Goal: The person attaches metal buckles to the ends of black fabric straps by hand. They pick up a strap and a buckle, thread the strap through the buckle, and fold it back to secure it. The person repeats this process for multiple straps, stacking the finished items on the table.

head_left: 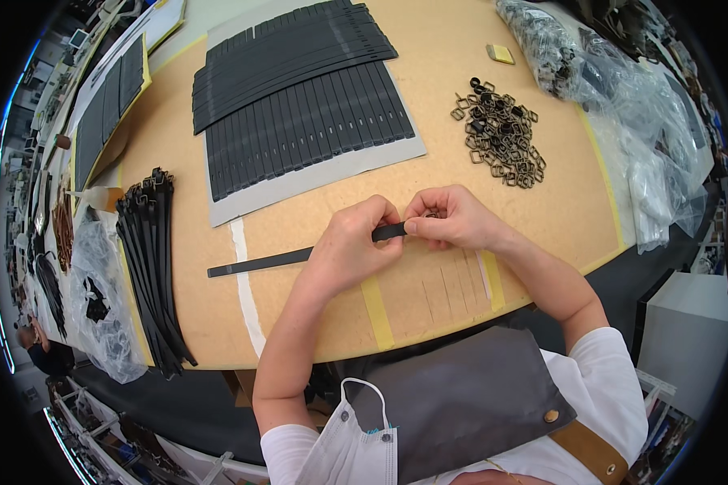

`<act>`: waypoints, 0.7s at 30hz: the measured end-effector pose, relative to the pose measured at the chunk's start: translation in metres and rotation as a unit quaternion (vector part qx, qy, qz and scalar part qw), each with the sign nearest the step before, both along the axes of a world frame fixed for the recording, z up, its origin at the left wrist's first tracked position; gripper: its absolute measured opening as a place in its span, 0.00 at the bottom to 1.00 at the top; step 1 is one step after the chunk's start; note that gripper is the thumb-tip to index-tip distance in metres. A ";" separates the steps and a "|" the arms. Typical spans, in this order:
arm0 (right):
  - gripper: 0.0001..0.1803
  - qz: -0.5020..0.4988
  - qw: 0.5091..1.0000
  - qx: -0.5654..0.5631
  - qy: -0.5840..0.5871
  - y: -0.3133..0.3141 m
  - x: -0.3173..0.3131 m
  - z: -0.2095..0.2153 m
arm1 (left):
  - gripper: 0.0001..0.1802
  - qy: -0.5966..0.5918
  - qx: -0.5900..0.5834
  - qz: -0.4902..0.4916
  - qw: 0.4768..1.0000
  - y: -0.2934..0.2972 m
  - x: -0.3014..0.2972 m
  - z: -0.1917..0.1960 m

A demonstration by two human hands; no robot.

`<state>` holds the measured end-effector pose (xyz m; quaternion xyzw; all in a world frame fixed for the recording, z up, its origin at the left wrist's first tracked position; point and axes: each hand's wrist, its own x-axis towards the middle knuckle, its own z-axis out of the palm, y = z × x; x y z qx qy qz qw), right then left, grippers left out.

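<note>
A black strap (277, 261) lies slantwise over the table, its long tail reaching left past my left wrist. My left hand (356, 241) is closed on the strap near its right end. At that end my right hand (455, 220) pinches the strap between thumb and fingers. A bit of a metal buckle (433, 215) shows among the right fingers, mostly hidden by them. Beyond the right hand lies a loose pile of bronze-coloured buckles (501, 137), a few black pieces among them. Rows of flat black straps (307, 133) lie on a grey board (380, 162) ahead.
A bundle of black straps with buckles (150, 267) hangs over the table's left front edge. Clear plastic bags (631, 121) crowd the right side, another bag (101, 323) the left. A small yellow block (501, 54) sits behind the buckle pile. Tape strips (377, 314) mark the tabletop.
</note>
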<state>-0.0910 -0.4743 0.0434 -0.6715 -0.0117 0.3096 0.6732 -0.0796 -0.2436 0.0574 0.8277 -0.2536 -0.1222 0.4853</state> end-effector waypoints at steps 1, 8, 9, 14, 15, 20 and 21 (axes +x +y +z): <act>0.12 -0.003 1.000 -0.001 0.001 0.000 0.000 0.002 | 0.11 -0.007 0.002 -0.002 1.000 0.000 0.001 -0.001; 0.12 -0.001 1.000 -0.008 0.001 0.001 -0.001 0.007 | 0.11 -0.006 0.006 -0.008 1.000 0.000 0.001 -0.003; 0.12 0.003 1.000 -0.011 -0.002 0.000 -0.002 0.006 | 0.12 -0.010 -0.006 -0.008 1.000 -0.001 0.001 -0.004; 0.10 0.002 0.999 -0.010 -0.038 0.000 -0.004 0.001 | 0.12 -0.047 -0.042 -0.020 0.998 -0.003 -0.002 -0.001; 0.10 0.005 0.999 -0.022 -0.049 0.001 -0.004 0.001 | 0.11 -0.061 -0.045 -0.017 0.997 -0.003 -0.003 0.000; 0.10 0.015 0.999 0.005 -0.041 -0.002 -0.003 -0.002 | 0.10 -0.085 -0.046 -0.013 0.995 -0.004 -0.005 0.001; 0.10 0.023 0.999 0.006 -0.032 -0.002 -0.002 0.001 | 0.10 -0.087 -0.047 -0.013 0.995 -0.004 -0.005 0.001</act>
